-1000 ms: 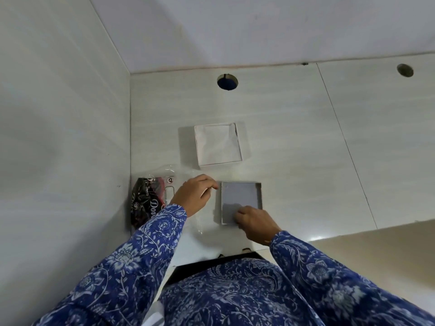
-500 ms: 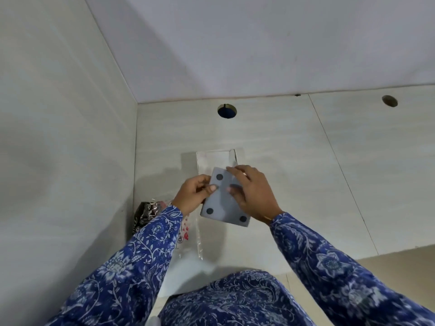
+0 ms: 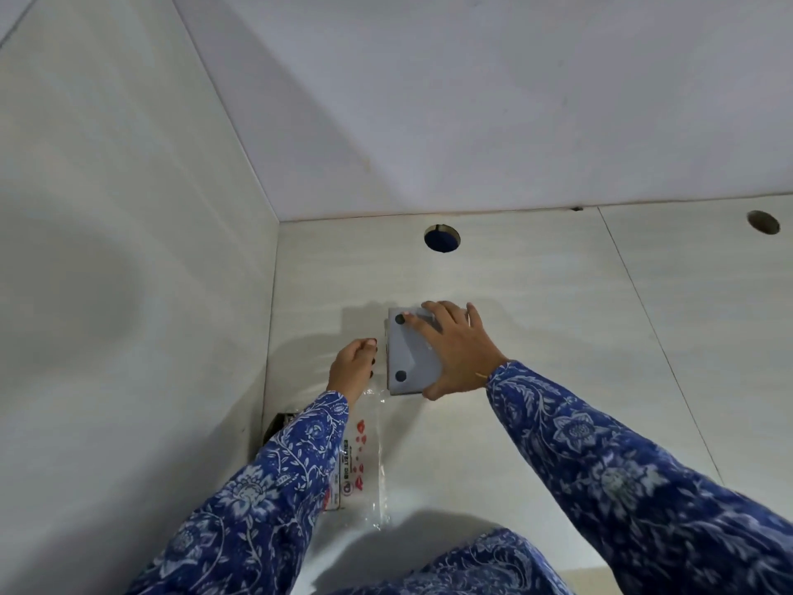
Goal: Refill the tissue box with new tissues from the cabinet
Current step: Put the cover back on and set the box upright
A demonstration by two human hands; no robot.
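Observation:
The grey tissue box lies bottom up on the pale counter, with two black round feet showing on its left side. My right hand covers it from the right, fingers spread over the top and thumb hooked on the near edge. My left hand sits just left of the box with its fingers loosely curled and holding nothing. The white tissue stack is out of sight, where the box now sits.
An empty clear plastic wrapper with red print lies by my left sleeve. A dark packet peeks out at the left wall. Two round holes pierce the counter near the back wall.
The box was lifted off the counter, turned feet up and moved away from me onto the spot where the tissue stack lay. My left hand has let go of it.

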